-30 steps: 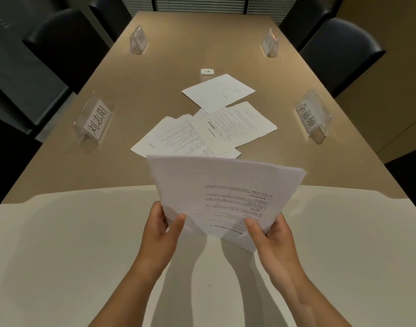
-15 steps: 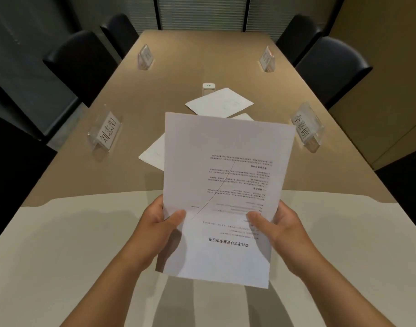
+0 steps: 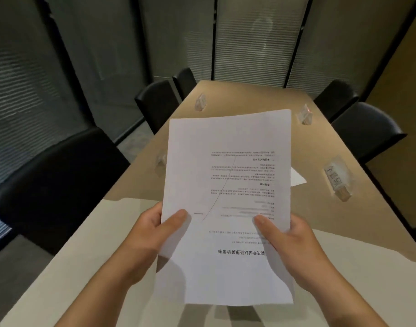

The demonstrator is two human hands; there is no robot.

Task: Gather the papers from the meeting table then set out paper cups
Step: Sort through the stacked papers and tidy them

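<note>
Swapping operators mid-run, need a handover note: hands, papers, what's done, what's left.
Left hand and right hand both grip the paper stack by its side edges, thumbs on top, held up above the meeting table; print faces the camera upside down.
Done: that stack is gathered.
Left: a corner of at least one loose sheet shows on the table past the stack's right edge; the stack hides whatever else lies behind it. No paper cups in view, so that step is not started.
</note>
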